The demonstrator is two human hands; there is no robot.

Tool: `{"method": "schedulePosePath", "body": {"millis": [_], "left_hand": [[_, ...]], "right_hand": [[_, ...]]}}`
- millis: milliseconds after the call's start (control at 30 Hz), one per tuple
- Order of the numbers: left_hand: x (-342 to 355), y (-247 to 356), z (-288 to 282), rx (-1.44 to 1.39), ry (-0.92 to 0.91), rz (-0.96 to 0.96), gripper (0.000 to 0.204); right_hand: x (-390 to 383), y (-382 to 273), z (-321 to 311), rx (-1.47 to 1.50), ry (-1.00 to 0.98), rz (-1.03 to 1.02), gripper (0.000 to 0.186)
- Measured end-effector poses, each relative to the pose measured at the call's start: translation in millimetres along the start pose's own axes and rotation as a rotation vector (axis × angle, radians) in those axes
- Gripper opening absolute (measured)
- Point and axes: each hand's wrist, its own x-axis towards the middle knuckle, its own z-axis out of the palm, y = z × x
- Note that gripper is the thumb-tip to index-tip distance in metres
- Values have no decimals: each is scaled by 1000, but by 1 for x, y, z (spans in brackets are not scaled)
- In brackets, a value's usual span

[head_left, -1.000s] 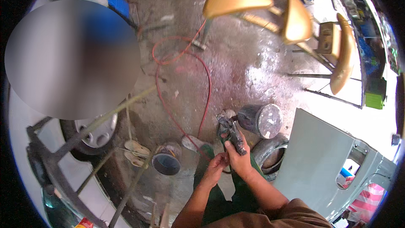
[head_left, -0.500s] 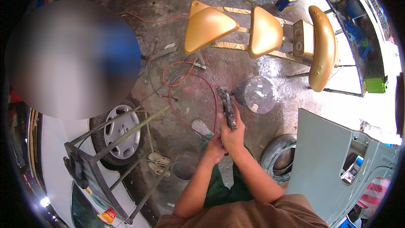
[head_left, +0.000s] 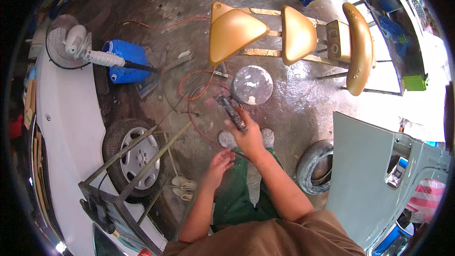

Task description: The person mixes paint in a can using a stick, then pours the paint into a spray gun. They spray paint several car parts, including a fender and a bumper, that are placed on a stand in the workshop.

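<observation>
My right hand (head_left: 249, 137) grips a dark, paint-crusted spray gun (head_left: 231, 113). A round paint cup (head_left: 251, 85) with a speckled lid appears attached at the gun's upper end. My left hand (head_left: 219, 166) is below and left of it, fingers loosely bent and apart beside the red hose (head_left: 213, 140). My feet (head_left: 267, 137) in pale shoes show beyond my forearms.
Gold-painted panels (head_left: 237, 33) lie on a rack ahead. A white fan (head_left: 75, 41) and blue jerrycan (head_left: 124, 57) stand left, beside a white car (head_left: 66, 137) and metal frame (head_left: 147, 161). A grey door panel (head_left: 360, 170) and tyre (head_left: 308, 180) are right.
The gun and cup have moved forward and left in my right hand. My left hand has come away from the right, down and leftward. The view has shifted, showing more floor ahead.
</observation>
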Motion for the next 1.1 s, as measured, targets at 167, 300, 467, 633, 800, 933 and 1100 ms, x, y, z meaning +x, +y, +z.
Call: {"method": "schedulePosePath", "body": {"millis": [167, 300, 467, 633, 800, 933, 1100], "left_hand": [[-10, -4, -25, 311, -89, -111, 43], [-15, -10, -41, 425, -103, -130, 45], [-21, -17, -68, 531, -38, -144, 47], [-25, -6, -81, 629, -28, -128, 48], [-21, -11, -83, 597, 14, -90, 47], [-25, -18, -65, 542, 39, -81, 47], [-29, -33, -24, 487, 50, -45, 46]], "right_hand": [[15, 13, -27, -63, 367, -97, 42], [11, 39, -49, 33, 493, -24, 40], [20, 5, -97, 171, 174, 272, 65], [47, -2, -129, -56, 164, 216, 64], [81, 6, -153, -41, 393, 95, 45], [95, -13, -163, 128, 440, 12, 34], [109, -44, -166, 52, 409, 88, 40]]}}
